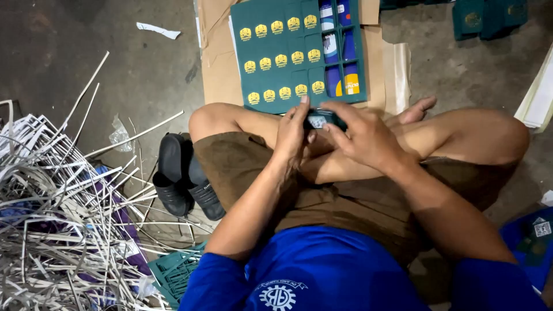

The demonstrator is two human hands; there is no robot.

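Seated cross-legged on the grey concrete floor (138, 75), the person brings both hands together over the lap, and between them sits a small dark green folded card piece with a pale printed patch (320, 120). The left hand (292, 130) pinches its near edge, fingers curled round it; the right hand (363, 135) closes over the far end from above, so the piece is braced from both sides, likely to keep it steady close to the body. Just beyond the knees lies a large dark green printed cardboard sheet with rows of yellow emblems (288, 57), flat on brown cardboard (222, 75), within easy reach. A pair of black rubber sandals (183, 181) sits beside the left thigh, and a heap of white paper trim strips (52, 213) sprawls further left, well apart.
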